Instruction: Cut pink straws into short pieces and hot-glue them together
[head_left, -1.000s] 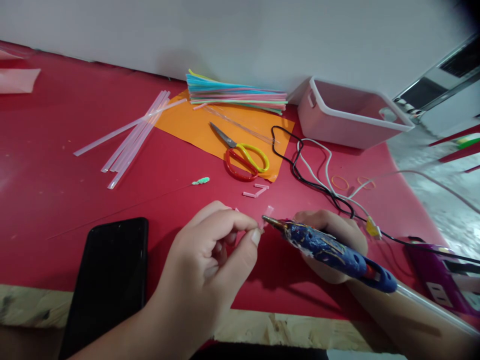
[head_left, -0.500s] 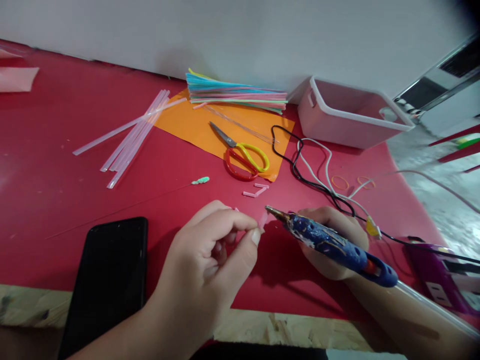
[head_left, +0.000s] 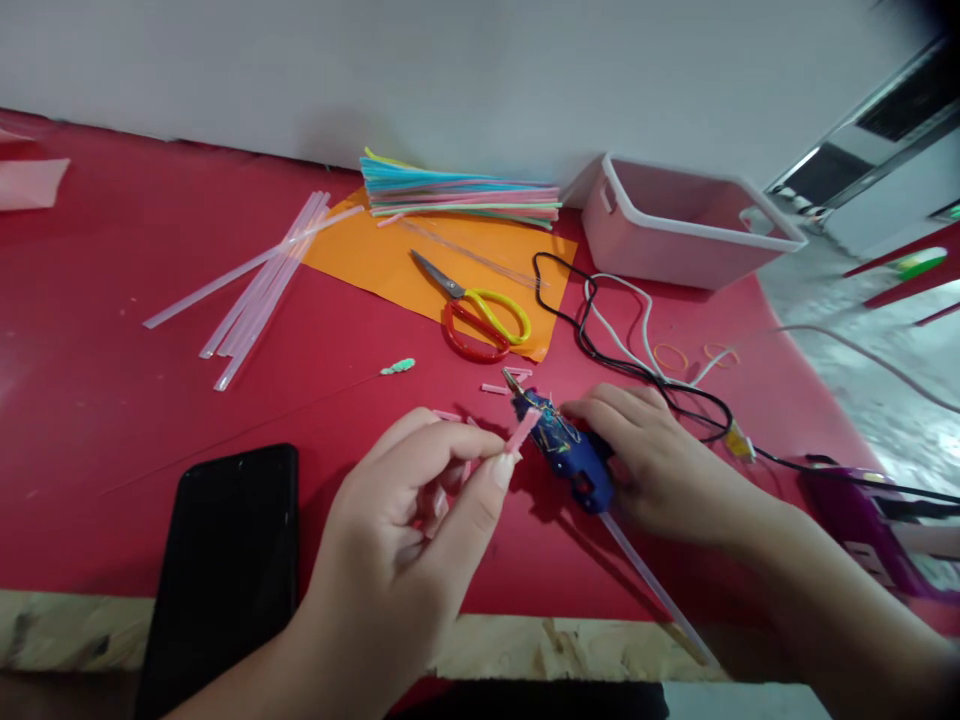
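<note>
Between thumb and forefinger, my left hand (head_left: 427, 510) pinches a short pink pipe cleaner piece (head_left: 523, 430). My right hand (head_left: 660, 455) is closed around the blue glue gun (head_left: 566, 450), its grip hidden behind the fingers. The gun's metal nozzle (head_left: 516, 382) points up and left, beyond the pink piece. A clear glue stick (head_left: 652, 580) sticks out of the gun's rear. A few more short pink pieces (head_left: 493, 388) lie on the red table just past the nozzle. Nearby rests a thin wire with a green wrapped tip (head_left: 397, 367).
Scissors (head_left: 480, 318) lie on an orange sheet (head_left: 360, 265), below a bundle of coloured pipe cleaners (head_left: 457, 195). Glue sticks (head_left: 262, 285) lie left; a black phone (head_left: 225, 570) is at the near edge. Cords (head_left: 592, 340) run right, near a pink bin (head_left: 675, 235) and a purple device (head_left: 855, 530).
My right hand has turned the glue gun so its nozzle swings left, past the pink piece, and its rear drops toward the near edge. The left hand keeps its pinch, nearly still.
</note>
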